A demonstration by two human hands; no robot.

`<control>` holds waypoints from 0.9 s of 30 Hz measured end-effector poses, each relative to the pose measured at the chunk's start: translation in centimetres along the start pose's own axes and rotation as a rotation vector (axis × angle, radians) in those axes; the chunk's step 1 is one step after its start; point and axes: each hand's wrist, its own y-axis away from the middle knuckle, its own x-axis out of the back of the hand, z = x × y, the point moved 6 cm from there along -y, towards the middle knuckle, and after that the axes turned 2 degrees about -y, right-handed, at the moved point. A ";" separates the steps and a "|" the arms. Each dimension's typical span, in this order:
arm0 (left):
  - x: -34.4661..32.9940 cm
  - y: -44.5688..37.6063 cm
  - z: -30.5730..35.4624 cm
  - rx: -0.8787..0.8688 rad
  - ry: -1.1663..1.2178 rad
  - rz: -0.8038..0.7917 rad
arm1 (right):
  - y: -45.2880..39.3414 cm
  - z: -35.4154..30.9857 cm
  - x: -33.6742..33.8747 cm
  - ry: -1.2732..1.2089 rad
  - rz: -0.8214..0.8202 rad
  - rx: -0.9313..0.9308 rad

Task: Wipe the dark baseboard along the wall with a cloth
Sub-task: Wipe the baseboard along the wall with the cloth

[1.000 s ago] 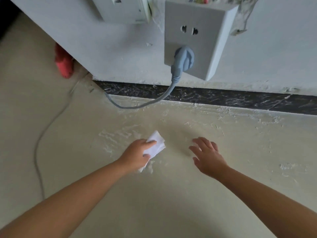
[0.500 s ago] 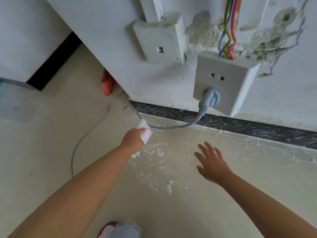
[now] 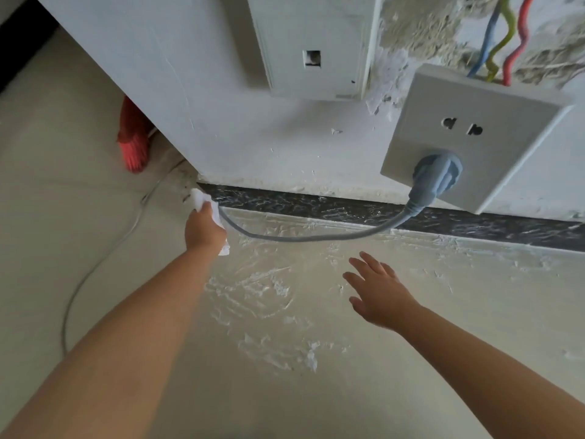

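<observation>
- The left hand [image 3: 202, 229], gripping the white cloth [image 3: 200, 199], has travelled from the floor up to the corner end of the dark baseboard [image 3: 316, 202]; the cloth now touches it, so I judge wiping is starting.
- The right hand [image 3: 376, 289] still hovers with fingers spread, holding nothing.
- A grey cord [image 3: 304, 237] sags across the strip from the socket [image 3: 474, 137].
- White plaster smears streak the floor [image 3: 269, 296]; a red brush [image 3: 133, 137] stands beyond the corner.

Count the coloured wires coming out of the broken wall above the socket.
3, side by side above the socket: the blue wire on the left, the yellow wire in the middle, the red wire on the right. More may be hidden behind the socket box.
</observation>
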 end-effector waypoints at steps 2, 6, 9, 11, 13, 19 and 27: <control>-0.7 -1.0 -0.3 0.002 0.074 0.023 | 0.0 -0.3 -0.7 -0.050 0.010 -0.045; -2.7 -2.3 -0.6 0.019 0.096 -0.018 | -0.3 0.4 -1.3 -0.164 0.072 -0.166; -3.5 -2.6 -0.2 0.031 0.148 -0.030 | 0.2 1.1 -1.7 -0.213 0.143 -0.227; -3.7 -2.5 -0.2 0.063 0.205 -0.012 | 0.4 1.4 -2.0 -0.242 0.182 -0.254; -3.6 -2.5 -0.6 0.090 0.251 0.021 | 0.0 1.3 -2.3 -0.272 0.219 -0.245; -2.7 -3.1 -2.2 0.055 0.285 0.021 | -2.8 0.0 -1.9 -0.253 0.323 -0.183; -3.2 -2.8 -0.1 0.167 0.294 -0.079 | -3.1 -0.9 -2.6 -0.084 0.155 -0.203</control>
